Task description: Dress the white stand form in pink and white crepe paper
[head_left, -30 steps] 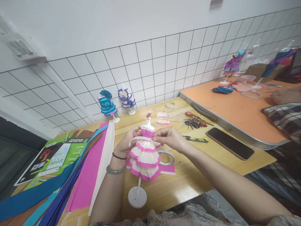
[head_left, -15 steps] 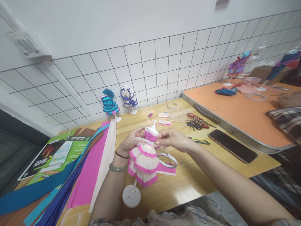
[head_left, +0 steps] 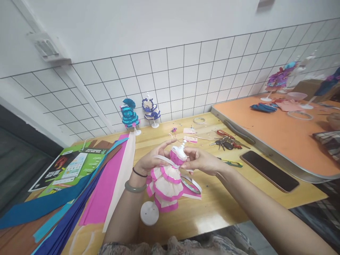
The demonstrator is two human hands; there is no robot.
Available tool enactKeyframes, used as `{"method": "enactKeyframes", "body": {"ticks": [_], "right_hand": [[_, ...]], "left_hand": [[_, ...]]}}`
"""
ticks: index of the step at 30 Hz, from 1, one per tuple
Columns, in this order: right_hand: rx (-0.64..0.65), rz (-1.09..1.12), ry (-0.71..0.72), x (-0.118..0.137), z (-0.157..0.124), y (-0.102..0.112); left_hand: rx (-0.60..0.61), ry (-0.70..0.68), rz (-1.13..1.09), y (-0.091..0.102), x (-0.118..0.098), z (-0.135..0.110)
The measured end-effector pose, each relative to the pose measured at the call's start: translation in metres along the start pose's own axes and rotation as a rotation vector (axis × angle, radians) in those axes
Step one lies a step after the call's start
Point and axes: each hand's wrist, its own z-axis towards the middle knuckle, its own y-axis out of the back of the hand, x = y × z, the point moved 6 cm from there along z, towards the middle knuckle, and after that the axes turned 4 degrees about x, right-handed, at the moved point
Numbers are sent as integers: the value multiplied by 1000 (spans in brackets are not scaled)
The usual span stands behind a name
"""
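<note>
A small mannequin on a round white stand (head_left: 149, 213) wears a pink and white tiered paper dress (head_left: 166, 184). It is tilted, lifted a little above the wooden table (head_left: 239, 198). My left hand (head_left: 151, 161) grips the doll at the waist from the left, with the forefinger stretched out. My right hand (head_left: 200, 161) pinches a thin white paper strip (head_left: 167, 161) that runs round the doll's waist. A roll of tape (head_left: 191, 185) lies under my right wrist on a pink paper piece.
Long sheets of pink, white and blue paper (head_left: 101, 191) and a green box (head_left: 71, 170) lie at the left. Two blue paper-dress dolls (head_left: 140, 113) stand by the tiled wall. Keys (head_left: 225, 143), a phone (head_left: 272, 170) and an orange table (head_left: 278, 131) are at the right.
The doll has tilted further, its top leaning to the right and its stand swinging left. Both hands turned with it, and my left forefinger has lifted off. The camera shifted left.
</note>
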Motion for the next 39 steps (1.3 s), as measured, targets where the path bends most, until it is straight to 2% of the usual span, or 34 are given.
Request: {"method": "enactKeyframes", "body": {"ticks": [4,10,22,28,32,35,39], "right_hand": [[-23,-38,-5,-1,-1,-1],[-9,-102,3,3,1,-6],[-24,-166,-10,19,3,-18],[-73,-268,21,34,0,-20],[-128,-325,5,42,-1,-16],[-212,-378,36,50,-2,-9],[-350,-488,41,57,-2,2]], "left_hand": [[35,7,41,-6,-9,-5],[9,44,55,-13,-18,-13],[-3,42,258,-6,-23,-21],[-8,-83,338,-3,-29,-20],[-153,-270,464,3,-44,-22],[-275,-379,472,7,-57,-29],[-410,-382,532,6,-67,-35]]}}
